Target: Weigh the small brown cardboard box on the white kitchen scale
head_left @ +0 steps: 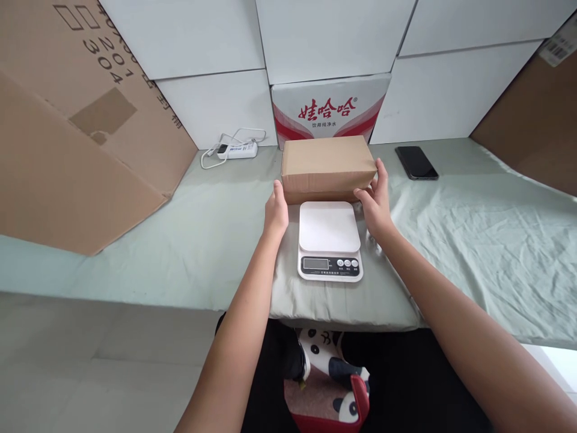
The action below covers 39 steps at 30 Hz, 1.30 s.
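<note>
A plain brown cardboard box (327,163) rests on the green-covered table, just behind a white digital kitchen scale (329,237). My left hand (276,210) presses against the box's left end. At the box's right end, my right hand (375,198) wraps the lower corner with fingers and thumb. Both hands grip the box between them. The scale's platform is bare and its display looks blank.
A black phone (416,162) lies at the back right. A white power strip with cable (237,150) sits at the back left. A red-and-white printed carton (331,108) stands behind the box. Large cardboard sheets (76,132) lean at left and right. The table edge (180,297) is near me.
</note>
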Tool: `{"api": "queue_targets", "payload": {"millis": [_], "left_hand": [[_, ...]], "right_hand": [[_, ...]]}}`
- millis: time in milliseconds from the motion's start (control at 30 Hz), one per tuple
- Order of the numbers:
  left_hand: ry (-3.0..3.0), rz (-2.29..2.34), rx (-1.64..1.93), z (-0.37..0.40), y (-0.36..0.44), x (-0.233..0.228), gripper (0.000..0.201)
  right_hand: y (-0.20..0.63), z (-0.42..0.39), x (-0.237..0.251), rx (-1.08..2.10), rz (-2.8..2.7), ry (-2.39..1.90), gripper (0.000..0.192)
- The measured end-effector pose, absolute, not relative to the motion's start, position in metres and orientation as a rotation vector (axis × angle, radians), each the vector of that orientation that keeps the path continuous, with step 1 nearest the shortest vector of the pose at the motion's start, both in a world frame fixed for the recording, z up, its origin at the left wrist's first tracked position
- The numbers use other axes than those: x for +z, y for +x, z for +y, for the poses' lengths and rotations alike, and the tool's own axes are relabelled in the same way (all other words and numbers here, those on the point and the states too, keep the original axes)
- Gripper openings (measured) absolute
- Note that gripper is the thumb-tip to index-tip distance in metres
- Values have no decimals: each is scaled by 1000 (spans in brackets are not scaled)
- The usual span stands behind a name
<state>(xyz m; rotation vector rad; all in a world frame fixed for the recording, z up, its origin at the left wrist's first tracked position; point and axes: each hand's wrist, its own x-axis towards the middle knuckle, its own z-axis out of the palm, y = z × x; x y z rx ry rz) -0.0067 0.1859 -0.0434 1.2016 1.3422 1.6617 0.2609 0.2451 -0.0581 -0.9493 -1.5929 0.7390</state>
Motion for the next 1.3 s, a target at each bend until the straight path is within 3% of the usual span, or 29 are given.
{"api": "queue_targets", "payload": {"millis": [267, 433, 633, 867, 1067, 1300], "left_hand": [[1051, 1310, 1441, 184, -4, -35, 93], [1119, 1205, 1473, 183, -3, -30, 88], [1114, 1162, 1611, 185, -11, -19, 97], [1054, 1076, 1836, 148, -13, -1, 81], [971, 1131, 1811, 104, -7, 11, 74], [889, 1226, 1872, 86, 4, 6, 69]], "right_hand": [[257, 249, -64, 700, -1577, -982, 101], [253, 240, -52, 660, -1605, -955, 106], [253, 224, -22, 563, -1740, -834, 106], [261, 185, -7, 506, -1803, -774, 99], [276, 130, 3, 501, -1777, -855, 93], [286, 99, 2, 576, -1747, -940, 104]]}}
